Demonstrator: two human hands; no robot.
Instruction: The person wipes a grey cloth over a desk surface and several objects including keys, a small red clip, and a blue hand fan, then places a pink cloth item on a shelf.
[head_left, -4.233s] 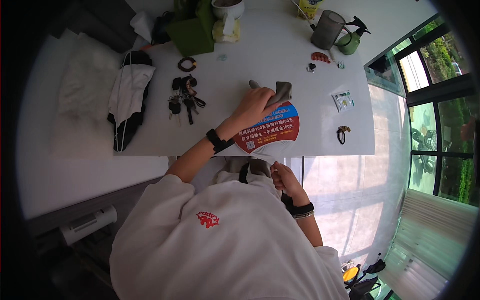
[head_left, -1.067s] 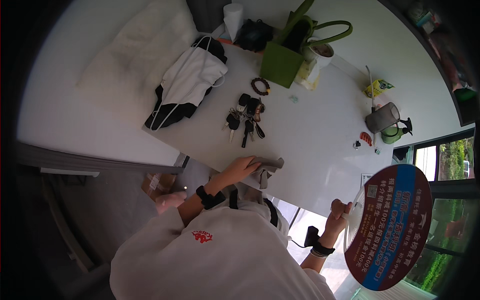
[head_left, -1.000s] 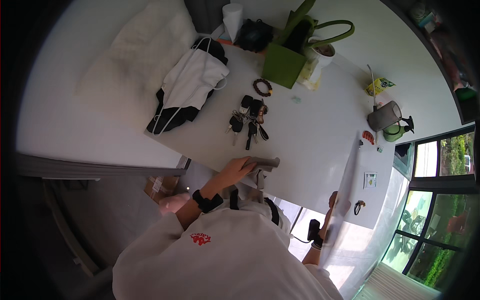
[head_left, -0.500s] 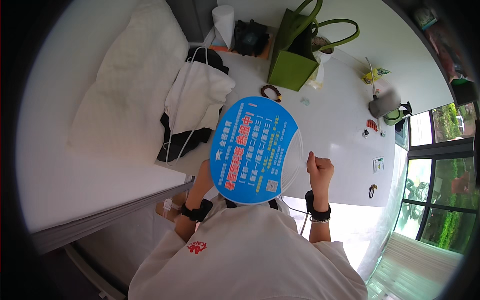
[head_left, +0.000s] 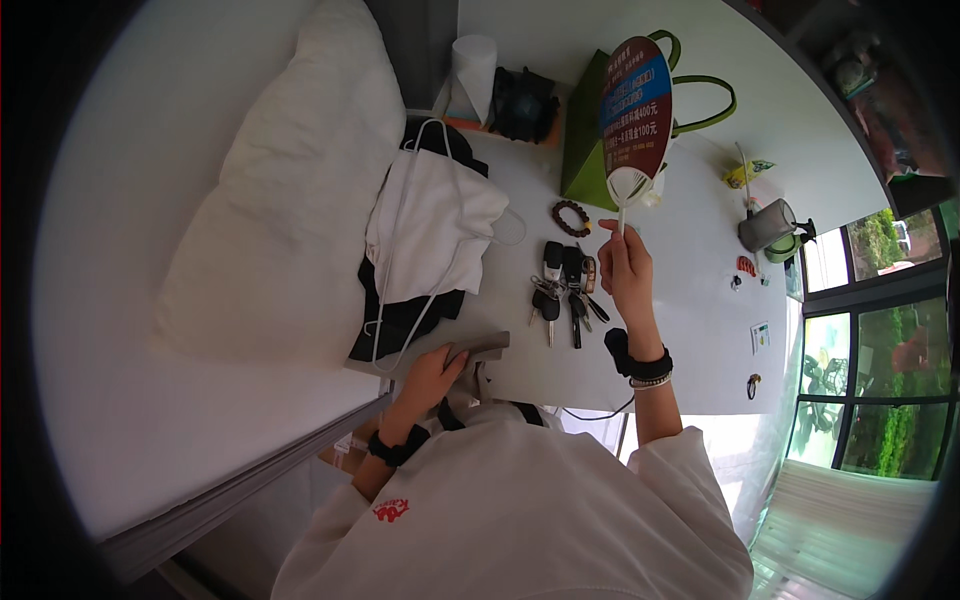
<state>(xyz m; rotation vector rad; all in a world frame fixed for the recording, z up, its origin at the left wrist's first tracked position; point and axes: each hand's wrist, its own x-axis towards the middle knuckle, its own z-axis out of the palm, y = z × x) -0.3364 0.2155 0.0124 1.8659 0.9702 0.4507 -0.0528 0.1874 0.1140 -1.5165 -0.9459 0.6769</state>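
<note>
My right hand (head_left: 628, 275) is closed around the thin white handle of a hand fan (head_left: 637, 110). The fan stands upright, showing a dark red side with a blue band, and partly covers a green tote bag (head_left: 588, 140). My left hand (head_left: 430, 382) is closed on a flat taupe piece (head_left: 488, 346) that looks like fabric, at the table's near left edge. Between my hands and farther back lie several car keys (head_left: 567, 285) with key rings. Beyond them is a brown bead bracelet (head_left: 571, 218).
White cloth (head_left: 430, 225) and black cloth lie left on the table (head_left: 690, 300) with a white wire hanger (head_left: 412, 330). A white pillow (head_left: 270, 200) is farther left. A paper roll (head_left: 472, 80) stands at the back. A grey cup (head_left: 768, 226) and small items are at right.
The fan has swung from in front of my chest up and away, its blue side turned from view. The keys and my left hand on the taupe piece now show. The view has shifted slightly.
</note>
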